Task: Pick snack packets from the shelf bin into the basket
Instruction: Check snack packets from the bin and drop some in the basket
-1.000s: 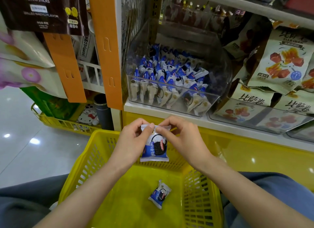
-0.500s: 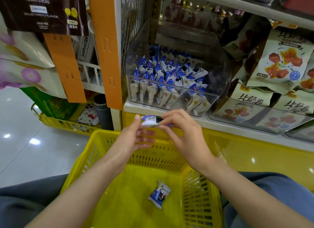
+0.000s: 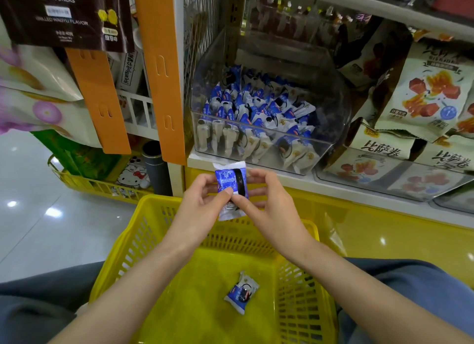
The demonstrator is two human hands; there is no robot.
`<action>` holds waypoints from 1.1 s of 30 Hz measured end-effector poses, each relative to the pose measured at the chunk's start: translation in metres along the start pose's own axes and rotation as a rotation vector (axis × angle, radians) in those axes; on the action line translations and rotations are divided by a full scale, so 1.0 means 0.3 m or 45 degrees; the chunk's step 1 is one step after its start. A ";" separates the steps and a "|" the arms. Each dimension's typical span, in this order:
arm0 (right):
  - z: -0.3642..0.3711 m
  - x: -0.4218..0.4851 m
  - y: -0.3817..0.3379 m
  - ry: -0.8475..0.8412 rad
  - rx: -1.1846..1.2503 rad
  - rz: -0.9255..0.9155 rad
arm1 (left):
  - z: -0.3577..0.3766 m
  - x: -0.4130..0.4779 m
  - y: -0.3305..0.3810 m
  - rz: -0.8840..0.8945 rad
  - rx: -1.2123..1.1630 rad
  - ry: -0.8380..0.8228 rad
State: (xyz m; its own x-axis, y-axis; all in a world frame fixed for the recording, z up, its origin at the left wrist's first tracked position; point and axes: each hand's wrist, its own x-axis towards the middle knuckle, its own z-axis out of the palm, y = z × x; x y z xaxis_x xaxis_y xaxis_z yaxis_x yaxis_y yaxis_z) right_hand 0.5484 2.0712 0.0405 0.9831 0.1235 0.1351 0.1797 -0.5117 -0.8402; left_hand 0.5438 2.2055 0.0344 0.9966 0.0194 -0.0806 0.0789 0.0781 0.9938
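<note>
Shelving unit (image 3: pixel 333 187): white board edge over a glossy yellow base, wire mesh behind, with flat orange slotted strips (image 3: pixel 159 74) hanging at the left.

Floor (image 3: pixel 38 215): pale polished tile that reflects the ceiling lights.

Basket (image 3: pixel 164 198): yellow moulded plastic with slotted lattice walls and a smooth solid bottom. It rests on my lap against the shelf base.

Shelf bin (image 3: pixel 336 107): clear rigid plastic with curved sides and an open top. It sits on the white board, heaped with small blue-and-white packets (image 3: pixel 256 112).

Pouches (image 3: pixel 425 94): cream matt bags with serrated tops, stacked just right of the bin.

My left hand (image 3: pixel 202 202) and right hand (image 3: pixel 272 207): each pinches the same packet between thumb and fingers, one at either side.

Held packet (image 3: pixel 230 182): crinkly foil, rectangular, blue-printed face with white crimped ends. It is upright above the basket's far rim and just below the bin.

Loose packet (image 3: pixel 241 292): the same wrapper, lying tilted on the basket bottom.
</note>
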 end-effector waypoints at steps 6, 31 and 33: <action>-0.028 0.027 -0.019 -0.153 0.446 0.339 | -0.004 -0.002 0.029 0.079 -0.003 -0.020; 0.027 -0.019 0.008 -0.062 0.013 -0.002 | -0.045 -0.022 -0.016 0.591 1.101 0.039; 0.028 -0.018 0.009 -0.048 0.007 -0.027 | -0.046 -0.016 -0.018 0.562 0.998 0.058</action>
State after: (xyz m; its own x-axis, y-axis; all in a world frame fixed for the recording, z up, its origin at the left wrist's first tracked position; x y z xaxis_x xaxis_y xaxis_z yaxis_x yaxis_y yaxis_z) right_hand 0.5432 2.0764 0.0331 0.9770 0.1666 0.1329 0.2002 -0.5036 -0.8404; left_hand 0.5382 2.2188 0.0283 0.9397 -0.0722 0.3343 -0.2991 -0.6476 0.7008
